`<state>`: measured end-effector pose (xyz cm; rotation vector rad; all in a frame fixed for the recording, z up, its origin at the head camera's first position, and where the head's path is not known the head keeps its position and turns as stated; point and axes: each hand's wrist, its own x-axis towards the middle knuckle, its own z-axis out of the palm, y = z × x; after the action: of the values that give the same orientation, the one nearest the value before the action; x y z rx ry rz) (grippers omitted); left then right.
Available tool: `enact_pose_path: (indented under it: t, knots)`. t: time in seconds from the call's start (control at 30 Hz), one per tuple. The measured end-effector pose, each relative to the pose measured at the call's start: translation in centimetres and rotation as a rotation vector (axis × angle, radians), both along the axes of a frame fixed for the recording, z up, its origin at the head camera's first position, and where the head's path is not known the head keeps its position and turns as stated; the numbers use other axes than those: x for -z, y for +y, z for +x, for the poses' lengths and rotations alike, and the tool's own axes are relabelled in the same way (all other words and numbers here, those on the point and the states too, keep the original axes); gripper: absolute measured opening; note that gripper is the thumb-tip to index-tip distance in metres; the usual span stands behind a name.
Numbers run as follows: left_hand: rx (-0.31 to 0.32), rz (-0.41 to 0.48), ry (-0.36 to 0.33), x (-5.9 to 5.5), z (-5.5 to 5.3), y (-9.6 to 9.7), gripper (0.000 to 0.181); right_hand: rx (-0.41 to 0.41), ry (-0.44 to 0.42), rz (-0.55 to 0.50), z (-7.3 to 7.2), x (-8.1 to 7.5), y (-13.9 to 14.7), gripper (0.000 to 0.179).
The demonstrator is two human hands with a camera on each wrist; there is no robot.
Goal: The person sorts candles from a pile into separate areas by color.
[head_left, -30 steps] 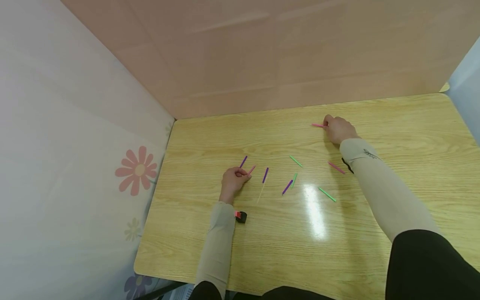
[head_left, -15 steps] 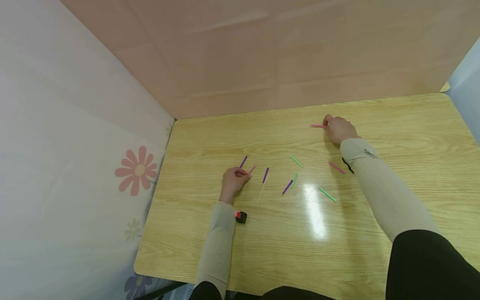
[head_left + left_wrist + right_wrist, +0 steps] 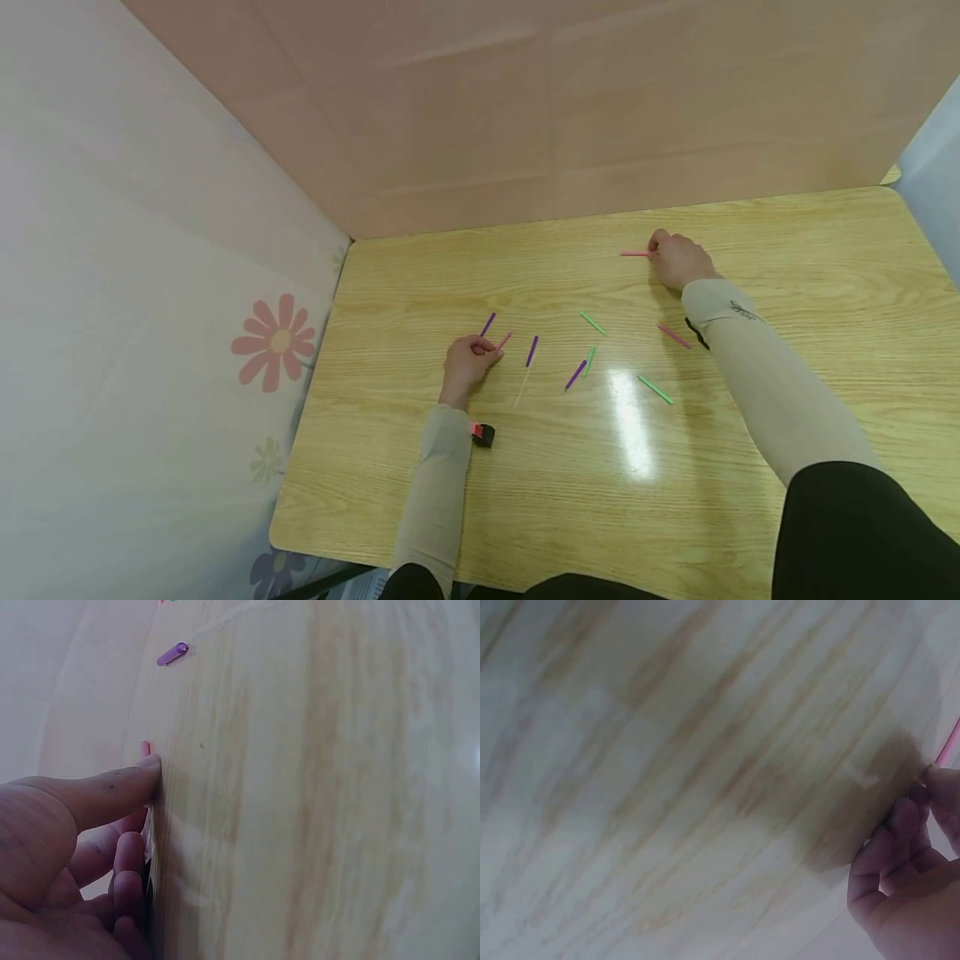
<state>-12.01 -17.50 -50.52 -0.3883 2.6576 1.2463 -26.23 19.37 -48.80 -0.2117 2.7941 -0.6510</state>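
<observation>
In the head view my left hand (image 3: 467, 362) pinches a thin pink stick (image 3: 505, 340) between thumb and fingers, low over the table. Its tip (image 3: 145, 748) peeks past my thumb in the left wrist view. Right beside those fingers lies a purple stick (image 3: 488, 323), partly covered by the hand. Farther back on the right, my right hand (image 3: 680, 260) holds another pink stick (image 3: 634, 252) by one end, and the free end points left. That stick's pink length (image 3: 949, 742) shows at the edge of the right wrist view, above the curled fingers.
Between the hands, two more purple sticks (image 3: 532, 351) (image 3: 575, 375), several green sticks (image 3: 656, 390) and a pale thin stick (image 3: 522, 387) lie scattered. A third pink stick (image 3: 673, 336) lies near the right sleeve. By the left cuff sits a small black and red object (image 3: 483, 434). A tan panel (image 3: 555, 125) stands behind the table.
The free end of the pink stick in my right hand has dipped slightly, so the stick lies more level in the head view. My left hand and the loose sticks stay in place.
</observation>
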Motion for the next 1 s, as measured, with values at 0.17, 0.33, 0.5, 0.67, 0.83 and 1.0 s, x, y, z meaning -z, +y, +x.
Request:
enact_pose_path:
  t: [0.17,0.33,0.5,0.67,0.83,1.0]
  knots:
    - [0.000,-0.001,0.001,0.1,-0.1,-0.1,0.016,0.007,-0.009,-0.003,-0.2,0.3,0.0,0.030]
    - [0.002,-0.001,0.003,0.2,-0.3,0.0,0.016,-0.011,0.002,-0.019,-0.2,0.3,0.3,0.031]
    - [0.007,0.007,0.004,0.3,-0.4,0.1,0.015,-0.043,0.001,-0.055,-0.2,0.3,1.1,0.036]
    - [0.016,0.006,-0.007,0.3,-0.5,0.3,0.016,-0.056,-0.031,-0.046,0.2,0.2,2.5,0.046]
    - [0.016,0.008,-0.005,0.3,-0.6,0.4,0.016,-0.086,-0.044,-0.002,1.0,-0.3,3.6,0.049]
    - [0.009,0.010,-0.012,0.2,-0.7,0.4,0.016,-0.114,-0.056,0.027,2.2,-0.8,4.5,0.047]
